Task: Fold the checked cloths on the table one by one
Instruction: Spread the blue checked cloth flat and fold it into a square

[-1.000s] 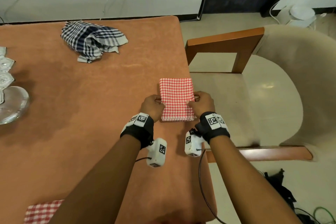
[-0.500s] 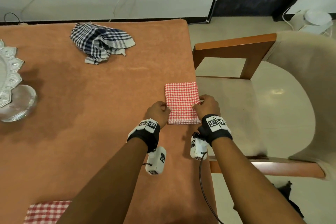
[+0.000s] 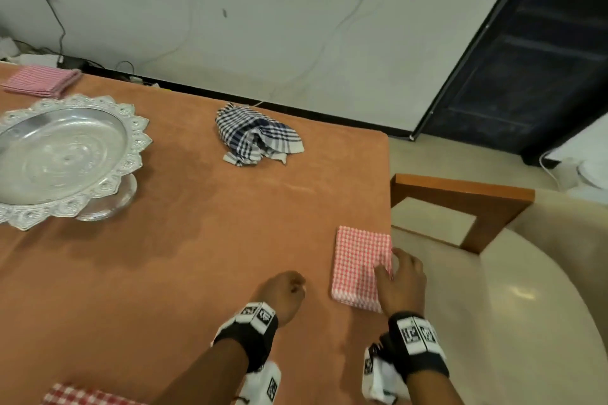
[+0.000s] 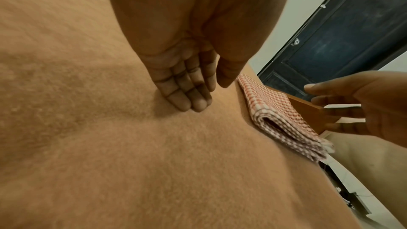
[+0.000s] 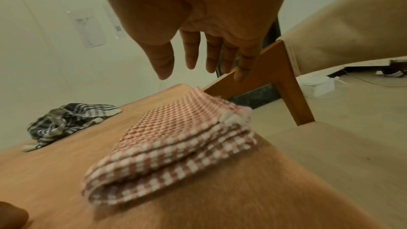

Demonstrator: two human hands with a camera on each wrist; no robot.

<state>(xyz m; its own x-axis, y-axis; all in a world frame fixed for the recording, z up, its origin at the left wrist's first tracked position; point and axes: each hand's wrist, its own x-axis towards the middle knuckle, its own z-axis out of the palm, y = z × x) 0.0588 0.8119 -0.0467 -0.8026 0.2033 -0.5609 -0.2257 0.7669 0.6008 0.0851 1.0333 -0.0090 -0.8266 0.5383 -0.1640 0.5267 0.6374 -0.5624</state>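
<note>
A folded red-and-white checked cloth (image 3: 357, 263) lies at the right edge of the orange table (image 3: 197, 256). My right hand (image 3: 394, 273) hovers just over its near right corner with fingers straight and spread (image 5: 191, 53), holding nothing. My left hand (image 3: 289, 286) is a little to the left of the cloth (image 4: 279, 114), apart from it. Its fingertips (image 4: 189, 102) touch the bare tabletop and it holds nothing. A crumpled blue-and-white checked cloth (image 3: 256, 135) lies unfolded at the far side of the table, also in the right wrist view (image 5: 70, 119).
A large silver tray (image 3: 62, 154) on a glass foot stands at the left. A folded pink checked cloth (image 3: 39, 80) lies at the far left, and another red checked cloth (image 3: 85, 396) at the near edge. A wooden-armed cream chair (image 3: 460, 194) stands close against the table's right side.
Both hands have let go of the folded red cloth. My left hand has drawn away to the left, my right hand has lifted and spread. The head has turned left, bringing the tray into view.
</note>
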